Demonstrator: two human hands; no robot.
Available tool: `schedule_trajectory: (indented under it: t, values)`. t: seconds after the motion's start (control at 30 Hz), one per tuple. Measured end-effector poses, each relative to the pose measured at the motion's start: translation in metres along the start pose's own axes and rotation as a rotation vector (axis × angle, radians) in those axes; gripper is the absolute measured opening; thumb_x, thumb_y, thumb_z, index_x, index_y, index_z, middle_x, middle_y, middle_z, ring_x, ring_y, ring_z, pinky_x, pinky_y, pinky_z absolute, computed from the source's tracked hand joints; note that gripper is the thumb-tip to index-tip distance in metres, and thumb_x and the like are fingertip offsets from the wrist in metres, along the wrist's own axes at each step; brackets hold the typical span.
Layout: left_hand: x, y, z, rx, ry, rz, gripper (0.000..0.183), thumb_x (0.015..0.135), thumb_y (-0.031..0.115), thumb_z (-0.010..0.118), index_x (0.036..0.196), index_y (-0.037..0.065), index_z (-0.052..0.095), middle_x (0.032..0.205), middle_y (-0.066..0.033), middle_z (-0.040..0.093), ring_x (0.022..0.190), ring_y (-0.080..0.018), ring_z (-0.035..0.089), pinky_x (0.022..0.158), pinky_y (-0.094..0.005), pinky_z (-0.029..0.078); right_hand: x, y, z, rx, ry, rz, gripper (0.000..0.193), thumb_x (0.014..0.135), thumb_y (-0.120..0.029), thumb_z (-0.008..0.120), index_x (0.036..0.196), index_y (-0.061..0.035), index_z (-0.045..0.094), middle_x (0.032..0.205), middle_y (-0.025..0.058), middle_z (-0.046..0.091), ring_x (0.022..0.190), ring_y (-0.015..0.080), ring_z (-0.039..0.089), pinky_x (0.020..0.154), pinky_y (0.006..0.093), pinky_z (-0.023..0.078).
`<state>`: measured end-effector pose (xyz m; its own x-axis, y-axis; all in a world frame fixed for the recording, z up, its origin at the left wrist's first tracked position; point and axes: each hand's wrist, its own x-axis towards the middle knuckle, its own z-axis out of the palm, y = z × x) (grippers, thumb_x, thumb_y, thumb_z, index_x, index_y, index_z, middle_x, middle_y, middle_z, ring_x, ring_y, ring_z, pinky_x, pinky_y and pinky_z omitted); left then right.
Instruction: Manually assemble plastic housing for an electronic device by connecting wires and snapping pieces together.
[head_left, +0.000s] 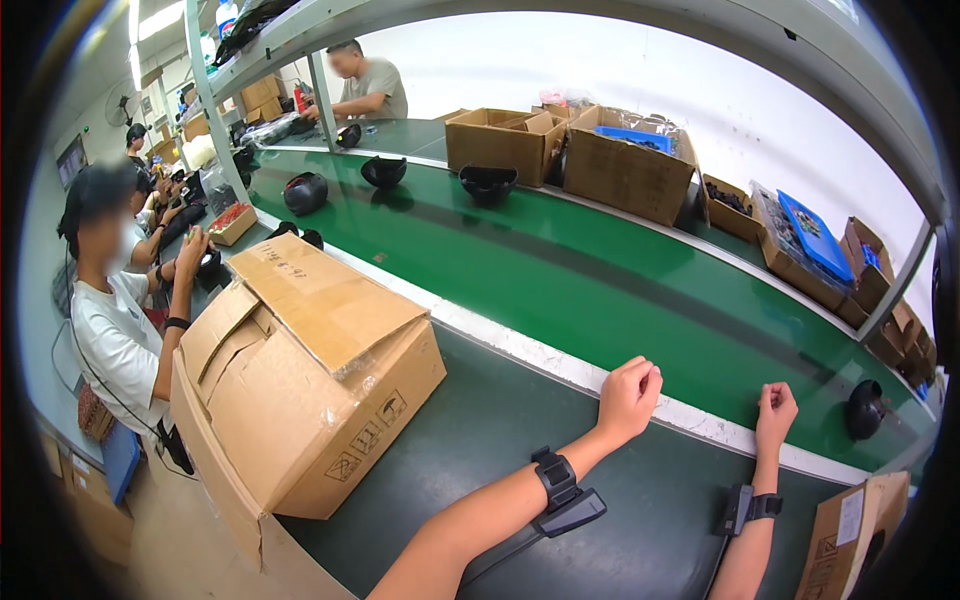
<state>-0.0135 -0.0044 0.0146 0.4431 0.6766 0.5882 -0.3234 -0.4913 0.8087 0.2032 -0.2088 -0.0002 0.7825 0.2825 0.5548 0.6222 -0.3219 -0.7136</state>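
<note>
The left hand [628,402] and right hand [776,414] both have fingers curled in; a green belt [560,310] lies past them.

Wore a black strap [556,480] on each wrist, fitted with a slim, dark rectangular box [574,512] and thin black cable [497,563]; had bare forearms [480,520].

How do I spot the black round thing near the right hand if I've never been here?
Follow the green belt to the picture's right end. Right of the person's right hand is a rounded black shell. It's alone there; the belt's other dark shells sit toward the upper left.
</note>
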Motion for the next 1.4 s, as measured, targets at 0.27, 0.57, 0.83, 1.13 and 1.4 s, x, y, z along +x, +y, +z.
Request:
schedule_trajectory:
  t: [0.27,0.57,0.83,1.13,1.4]
  values:
    - [0.002,0.0,-0.01,0.009,0.027,-0.059,0.027,0.089,0.008,0.052,0.066,-0.004,0.045,0.06,-0.0138,0.043,0.051,-0.027,0.042,0.05,-0.0382,0.032,-0.007,-0.005,0.003,0.107,0.03,0.028,0.02,0.091,-0.012,0.061,0.076,0.0004,0.056,0.062,-0.0025,0.051,0.057,0.0046,0.044,0.053,0.0216,0.036]
    - [0.001,-0.002,-0.002,-0.006,0.024,-0.06,0.027,0.089,0.008,0.052,0.066,-0.005,0.043,0.059,-0.0135,0.041,0.051,-0.0251,0.041,0.05,-0.038,0.031,-0.007,-0.005,-0.005,0.063,0.033,0.043,0.019,0.091,-0.01,0.061,0.075,0.0001,0.056,0.061,-0.0024,0.051,0.056,0.0043,0.044,0.052,0.0209,0.036]
    - [0.002,-0.002,-0.003,-0.027,0.074,-0.1,0.028,0.09,0.009,0.051,0.067,-0.005,0.044,0.06,-0.014,0.041,0.051,-0.0252,0.04,0.051,-0.0383,0.031,-0.012,-0.001,-0.002,0.072,-0.001,0.044,0.019,0.091,-0.011,0.06,0.076,-0.0005,0.056,0.062,-0.0022,0.051,0.057,0.0043,0.046,0.053,0.0209,0.036]
    - [-0.003,-0.001,-0.005,-0.017,0.028,-0.132,0.027,0.09,0.011,0.052,0.068,-0.004,0.047,0.062,-0.0135,0.045,0.054,-0.0264,0.045,0.052,-0.0384,0.034,-0.016,-0.004,0.0,0.079,-0.018,0.06,0.02,0.092,-0.012,0.061,0.076,-0.0006,0.056,0.062,-0.0024,0.05,0.057,0.004,0.046,0.052,0.0206,0.035]
    - [0.001,0.001,0.002,-0.029,0.007,-0.097,0.025,0.09,0.01,0.052,0.07,-0.005,0.045,0.064,-0.0165,0.045,0.056,-0.0301,0.044,0.053,-0.0397,0.033,-0.013,-0.005,-0.007,0.043,-0.011,0.022,0.018,0.091,-0.012,0.061,0.077,-0.0006,0.057,0.062,-0.002,0.052,0.057,0.0047,0.047,0.052,0.0217,0.037]
